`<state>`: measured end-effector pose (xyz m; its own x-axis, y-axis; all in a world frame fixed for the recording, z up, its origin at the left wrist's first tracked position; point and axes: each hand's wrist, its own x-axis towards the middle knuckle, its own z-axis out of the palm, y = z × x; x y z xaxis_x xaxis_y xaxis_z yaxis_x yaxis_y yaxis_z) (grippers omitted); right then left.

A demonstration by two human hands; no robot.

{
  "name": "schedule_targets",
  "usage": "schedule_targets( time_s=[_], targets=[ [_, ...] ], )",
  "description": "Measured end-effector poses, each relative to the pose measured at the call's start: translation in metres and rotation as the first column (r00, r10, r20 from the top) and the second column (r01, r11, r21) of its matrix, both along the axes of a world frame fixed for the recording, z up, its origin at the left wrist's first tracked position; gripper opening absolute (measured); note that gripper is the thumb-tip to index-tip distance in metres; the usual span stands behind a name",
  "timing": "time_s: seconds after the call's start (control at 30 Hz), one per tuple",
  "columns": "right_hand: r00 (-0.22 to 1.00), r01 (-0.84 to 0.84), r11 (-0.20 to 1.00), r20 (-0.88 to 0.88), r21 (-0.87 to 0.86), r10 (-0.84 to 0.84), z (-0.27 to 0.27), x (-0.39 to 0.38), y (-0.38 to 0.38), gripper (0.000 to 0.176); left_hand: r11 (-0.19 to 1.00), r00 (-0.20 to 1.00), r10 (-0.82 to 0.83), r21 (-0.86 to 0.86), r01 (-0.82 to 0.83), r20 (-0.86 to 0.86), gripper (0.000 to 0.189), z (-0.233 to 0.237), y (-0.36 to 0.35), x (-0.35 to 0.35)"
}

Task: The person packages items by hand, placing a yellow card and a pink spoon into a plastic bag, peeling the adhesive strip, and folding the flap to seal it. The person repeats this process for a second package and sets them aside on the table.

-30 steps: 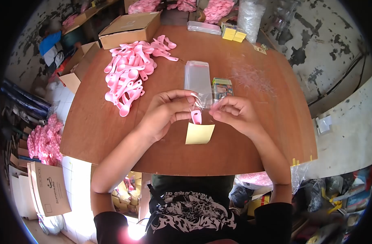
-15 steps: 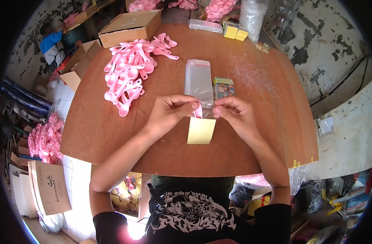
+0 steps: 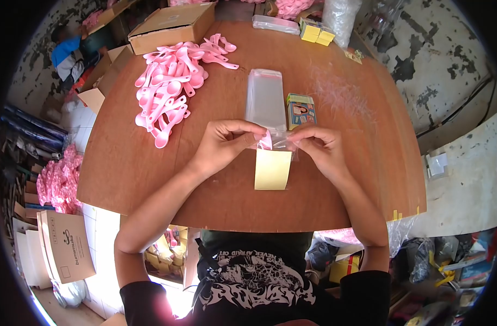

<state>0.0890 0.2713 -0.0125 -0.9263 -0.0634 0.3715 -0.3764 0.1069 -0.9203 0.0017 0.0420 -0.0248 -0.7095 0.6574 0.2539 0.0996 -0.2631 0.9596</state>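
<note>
My left hand (image 3: 226,142) pinches the upper left of a clear plastic bag (image 3: 281,142), close to the pink spoon (image 3: 265,141) showing in it. A pale yellow card (image 3: 273,170) hangs in the bag's lower part. On the other side, my right hand (image 3: 320,145) pinches the bag's upper right edge between thumb and fingers. Just beyond my hands lies a stack of clear bags (image 3: 266,98). Beside it sits a stack of printed cards (image 3: 301,111) with a picture on top. The rest of the spoon is hidden by the card and my fingers.
A heap of pink spoons (image 3: 169,81) lies left on the wooden table (image 3: 216,206). Behind it stands a cardboard box (image 3: 172,27). Yellow card stacks (image 3: 317,32) and loose plastic strips (image 3: 341,92) are at the right. A person (image 3: 67,57) sits far left.
The view has tilted slightly, so the table things sit higher. My hands still grip the bag; its yellow card has shifted a little to the right.
</note>
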Motion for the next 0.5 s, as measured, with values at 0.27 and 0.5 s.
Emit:
schedule_targets(
  time_s=[0.27,0.5],
  targets=[
    [0.999,0.012,0.999,-0.035,0.049,-0.011,-0.0004,0.0002,0.0025,0.015,0.999,1.0,-0.007,0.036,0.008,-0.028,0.014,-0.0024,-0.0005,-0.0021],
    [0.999,0.036,0.998,-0.008,0.05,-0.036,0.0029,0.0025,-0.0012,0.013,0.998,0.999,-0.043,0.049,0.043,-0.001,0.008,0.0018,-0.0021,-0.0005]
  ],
)
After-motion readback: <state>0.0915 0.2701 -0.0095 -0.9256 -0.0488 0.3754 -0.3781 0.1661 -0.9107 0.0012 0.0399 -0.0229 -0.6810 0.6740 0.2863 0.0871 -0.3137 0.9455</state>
